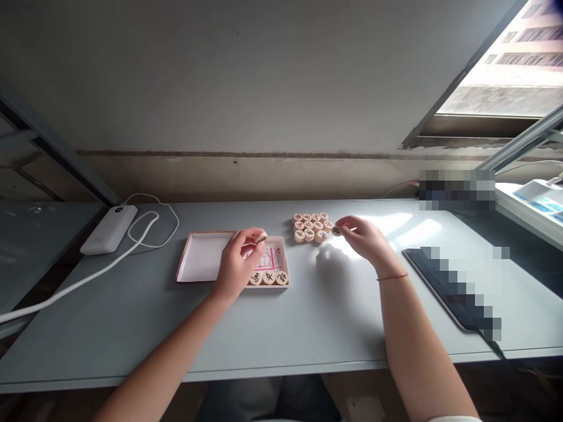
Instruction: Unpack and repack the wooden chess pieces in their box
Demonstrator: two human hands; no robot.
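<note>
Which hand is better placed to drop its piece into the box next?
Left. The left hand already holds a piece over the box, above the row of pieces. The right hand is beside the pile, outside the box.

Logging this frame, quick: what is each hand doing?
Left hand: closed on a piece over the box.
Right hand: pinching a piece.

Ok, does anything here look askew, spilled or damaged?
Nothing stands out. The round wooden chess pieces sit grouped on the grey table, three more lie in the shallow white box, and each hand, left hand and right hand, pinches one piece.
</note>
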